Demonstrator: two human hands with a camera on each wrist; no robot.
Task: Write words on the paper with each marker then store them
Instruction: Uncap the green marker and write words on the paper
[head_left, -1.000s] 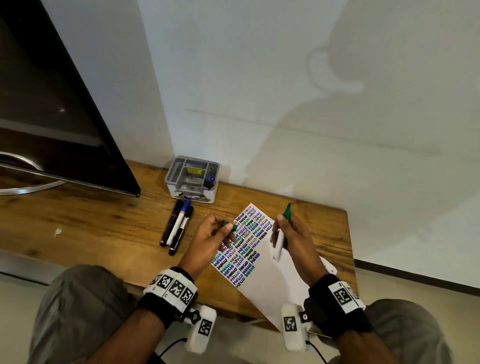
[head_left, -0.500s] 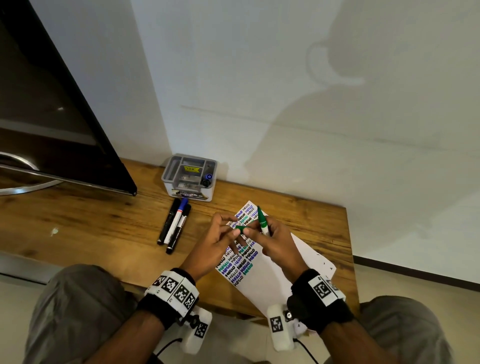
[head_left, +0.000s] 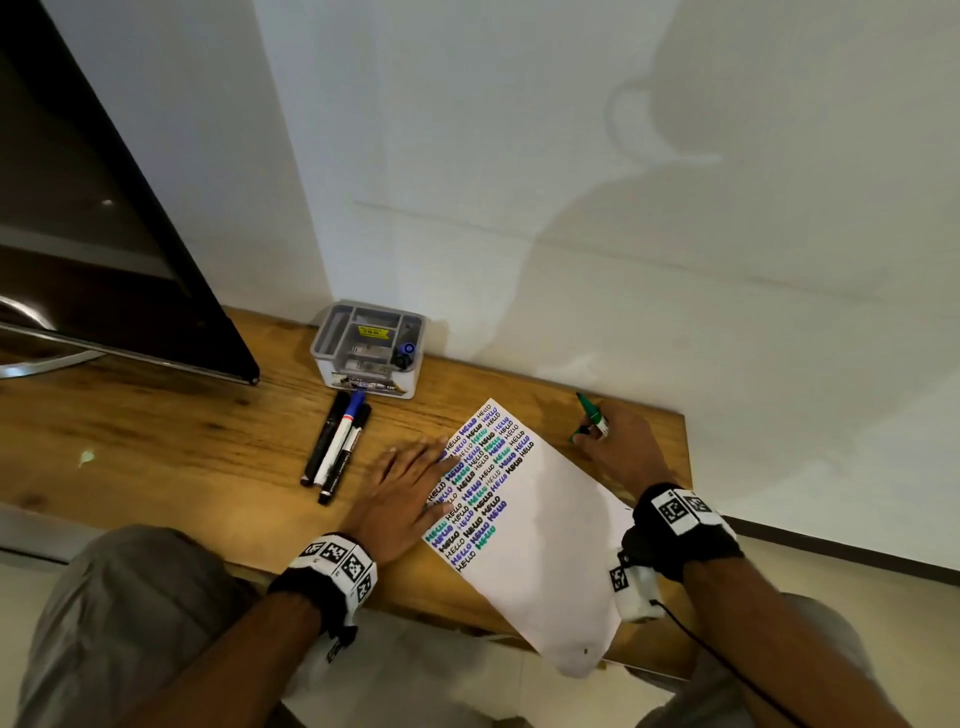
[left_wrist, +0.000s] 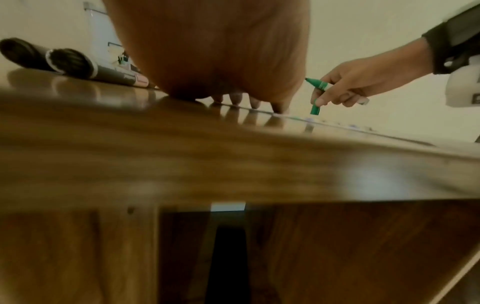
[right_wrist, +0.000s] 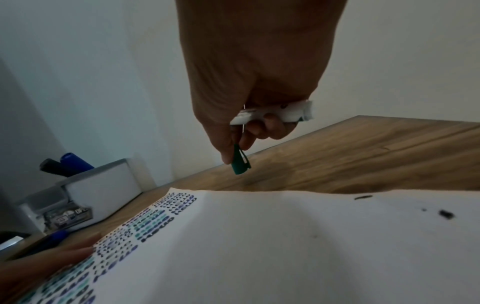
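A: Where's the green marker?

B: In the right hand, held off the paper's far right edge, just above the worktop. The tip is bare and points up and away. The same hand also pinches the green cap between thumb and forefinger, hanging below the fingers.

A: So the fingers are curled?

B: Yes, wrapped round the white barrel, cap nipped at the fingertips. It's a double load for one hand.

A: And the left hand?

B: Flat, fingers straight, resting on the paper's left edge over the rows of HELLO. It holds nothing; it pins the sheet.

A: What makes the step go well?

B: I'd judge the step to be getting ready to write in green. The cap should be set down on the worktop first, so the grip on the barrel is clean. Then bring the tip down onto blank paper below the last row, keeping the left hand pressing, since the sheet overhangs the front edge and could slide.

A: The other markers?

B: Three lie side by side left of the paper. Behind them, the box by the wall holds two capped ones.
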